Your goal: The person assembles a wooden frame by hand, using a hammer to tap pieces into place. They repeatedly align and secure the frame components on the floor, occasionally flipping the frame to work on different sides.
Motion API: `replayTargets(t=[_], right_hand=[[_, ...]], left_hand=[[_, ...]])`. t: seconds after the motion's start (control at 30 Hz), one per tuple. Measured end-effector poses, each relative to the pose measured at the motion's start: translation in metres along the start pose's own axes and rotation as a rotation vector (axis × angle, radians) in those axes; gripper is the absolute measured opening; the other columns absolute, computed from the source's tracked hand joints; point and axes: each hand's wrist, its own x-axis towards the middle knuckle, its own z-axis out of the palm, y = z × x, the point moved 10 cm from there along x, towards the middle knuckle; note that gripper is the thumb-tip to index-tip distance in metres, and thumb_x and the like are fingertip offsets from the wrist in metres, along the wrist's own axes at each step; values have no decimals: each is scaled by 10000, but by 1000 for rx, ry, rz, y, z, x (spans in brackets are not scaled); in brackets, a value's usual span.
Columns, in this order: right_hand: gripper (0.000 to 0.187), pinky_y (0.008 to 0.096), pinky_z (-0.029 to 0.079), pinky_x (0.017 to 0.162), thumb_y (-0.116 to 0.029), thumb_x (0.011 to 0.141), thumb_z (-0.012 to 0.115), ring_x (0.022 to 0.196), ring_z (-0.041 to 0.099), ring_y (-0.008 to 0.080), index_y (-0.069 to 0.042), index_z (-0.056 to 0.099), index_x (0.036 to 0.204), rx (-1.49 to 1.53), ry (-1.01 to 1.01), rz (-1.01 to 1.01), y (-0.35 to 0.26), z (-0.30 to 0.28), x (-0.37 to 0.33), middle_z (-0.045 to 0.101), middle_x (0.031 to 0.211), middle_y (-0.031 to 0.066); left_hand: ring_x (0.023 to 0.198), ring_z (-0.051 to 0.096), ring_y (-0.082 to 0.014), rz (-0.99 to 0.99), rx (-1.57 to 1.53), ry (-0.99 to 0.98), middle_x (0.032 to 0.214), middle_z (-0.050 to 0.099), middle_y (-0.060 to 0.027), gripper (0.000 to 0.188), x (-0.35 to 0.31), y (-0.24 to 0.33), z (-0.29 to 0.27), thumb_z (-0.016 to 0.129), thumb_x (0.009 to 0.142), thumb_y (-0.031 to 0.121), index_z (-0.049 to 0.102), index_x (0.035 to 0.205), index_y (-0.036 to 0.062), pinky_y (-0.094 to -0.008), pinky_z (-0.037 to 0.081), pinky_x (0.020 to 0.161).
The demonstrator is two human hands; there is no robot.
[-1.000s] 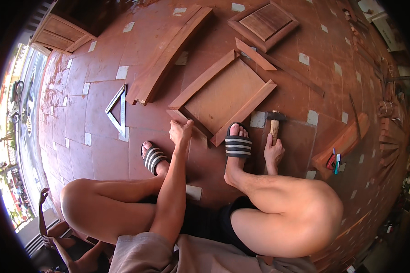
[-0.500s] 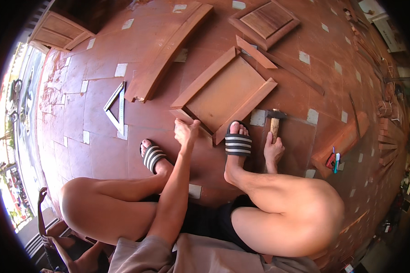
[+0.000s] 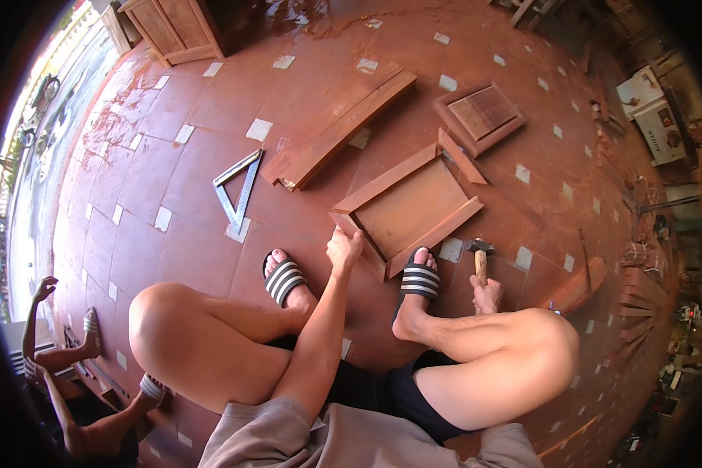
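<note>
A rectangular wooden frame (image 3: 437, 234) with a flat panel (image 3: 405, 203) set in it lies on the floor in front of my feet. My left hand (image 3: 343, 248) is closed on its near-left rail, close to the corner. In my right hand (image 3: 487, 296) is a hammer (image 3: 481, 267), gripped by its light wooden handle. Its dark head rests at or just above the floor, right of my right sandal (image 3: 420, 278); contact cannot be told. That sandal's toe is against or very near the frame's near edge. A loose wooden rail (image 3: 461, 158) lies by the frame's far-right end.
A finished wooden panel (image 3: 480, 118) and a long thick board (image 3: 339, 129) lie beyond the frame. A metal triangle square (image 3: 239, 191) is at left. Another timber piece (image 3: 573, 287) lies right of my knee. Another person's arm (image 3: 58, 398) and feet show at lower left.
The view has tilted up and shifted, so more floor shows at the far side and the other person's feet now appear. My hands keep their holds on the frame and the hammer.
</note>
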Motion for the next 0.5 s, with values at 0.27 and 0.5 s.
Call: replayTargets(t=[0.27,0.5], right_hand=[[396,408,416,532,-322,867,838,577,497,139,-18,618,739,70,506,-582,-64,-249,-105,574,579,64],[216,234,427,471,-247,969,762,548,498,31,-50,677,947,160,537,-637,-145,-411,-260,609,740,-40]], left_hand=[[1125,718,-403,-72,-99,67,1163,741,-269,601,3,-10,-27,713,857,472,712,1218,-8,-473,540,1021],[1065,703,-391,-9,-121,313,1130,735,-204,357,9,-1,-58,680,914,381,700,1040,47,-492,552,927]])
